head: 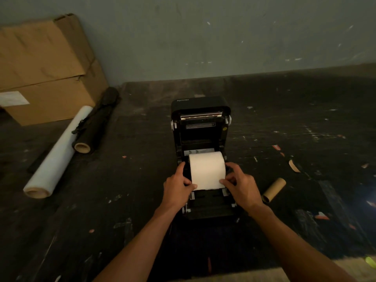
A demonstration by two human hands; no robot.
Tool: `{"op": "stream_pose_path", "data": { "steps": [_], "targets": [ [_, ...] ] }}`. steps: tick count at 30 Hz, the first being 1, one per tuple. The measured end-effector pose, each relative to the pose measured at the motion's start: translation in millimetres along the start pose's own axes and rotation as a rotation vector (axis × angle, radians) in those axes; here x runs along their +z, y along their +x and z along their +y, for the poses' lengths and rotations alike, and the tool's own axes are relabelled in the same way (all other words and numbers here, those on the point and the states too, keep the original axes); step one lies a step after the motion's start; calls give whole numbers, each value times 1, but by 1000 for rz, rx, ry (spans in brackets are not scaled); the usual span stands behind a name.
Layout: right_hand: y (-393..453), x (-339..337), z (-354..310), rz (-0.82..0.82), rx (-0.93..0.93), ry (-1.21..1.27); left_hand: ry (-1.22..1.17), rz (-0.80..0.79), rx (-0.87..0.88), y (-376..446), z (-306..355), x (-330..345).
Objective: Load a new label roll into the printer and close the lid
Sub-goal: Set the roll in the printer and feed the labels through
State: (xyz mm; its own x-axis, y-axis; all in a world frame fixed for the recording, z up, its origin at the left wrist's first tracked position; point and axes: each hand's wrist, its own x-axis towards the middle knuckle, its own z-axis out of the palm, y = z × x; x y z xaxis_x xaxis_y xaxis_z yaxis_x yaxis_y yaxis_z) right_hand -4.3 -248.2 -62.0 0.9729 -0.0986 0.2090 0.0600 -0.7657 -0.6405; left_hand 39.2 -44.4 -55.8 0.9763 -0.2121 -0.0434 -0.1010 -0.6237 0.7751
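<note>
A black label printer [203,208] stands in the middle of the dark table with its lid [200,110] swung up and back. A white label roll [206,167] sits in the open bay between the side guides, and its loose end hangs toward me. My left hand [178,188] pinches the left corner of that loose end, with the index finger along the roll's left side. On the right corner, my right hand [240,185] pinches the paper with thumb and fingers.
An empty cardboard core [273,190] lies to the right of the printer. At the left lie a white film roll [55,157] and a black roll [95,123], with cardboard boxes [44,72] behind them. Paper scraps are scattered on the table [122,180].
</note>
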Motion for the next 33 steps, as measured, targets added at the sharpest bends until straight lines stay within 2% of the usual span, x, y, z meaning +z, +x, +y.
{"op": "stream_pose_path", "data": {
  "steps": [6,10,15,21,28,33],
  "targets": [
    [-3,-1,-1,-43,73,75,40,-56,5,2,-6,1],
    [1,-4,-5,-139,170,134,69,-92,11,3,-10,3],
    [7,-9,-2,-174,190,129,108,-150,4,9,-4,2],
    [14,-12,-6,-265,205,78,-5,-121,-56,6,4,-7],
    [7,-14,-8,-185,165,142,76,-147,-35,8,0,-8],
    [9,-14,-10,-189,168,134,-5,-150,-55,5,4,-11]
  ]
}}
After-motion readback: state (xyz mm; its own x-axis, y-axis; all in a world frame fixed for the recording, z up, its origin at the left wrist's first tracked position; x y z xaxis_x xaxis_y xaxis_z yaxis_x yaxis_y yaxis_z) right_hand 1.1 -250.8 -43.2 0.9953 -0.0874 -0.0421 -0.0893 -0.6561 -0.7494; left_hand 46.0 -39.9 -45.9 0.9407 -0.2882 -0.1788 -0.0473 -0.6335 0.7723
